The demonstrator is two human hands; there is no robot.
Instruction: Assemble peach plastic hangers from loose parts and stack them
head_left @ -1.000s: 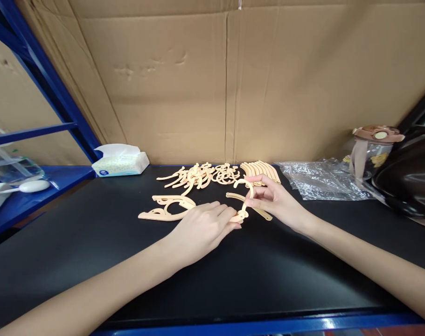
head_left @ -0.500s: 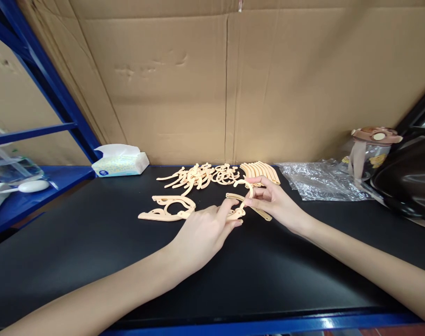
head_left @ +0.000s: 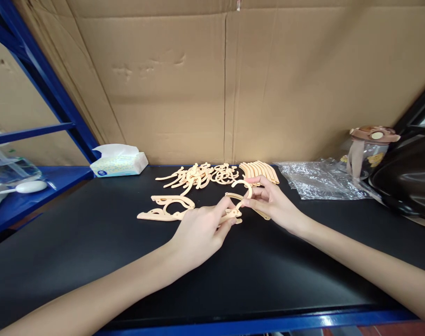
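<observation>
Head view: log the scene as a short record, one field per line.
Left hand: gripping the jointed base of a beige piece
Right hand: pinching that piece's curved hook
Nearby, left: folded beige piece
Back middle: heap of beige parts, row of curved strips
Back left: tissue pack
Back right: clear plastic, lidded bottle
Surface: black tabletop

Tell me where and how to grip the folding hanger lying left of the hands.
Pinch the folding hanger by the free end of its near arm, probably best from the left: it lies flat, both arms pointing that way with a gap between, while the left hand partly covers its right end.
</observation>
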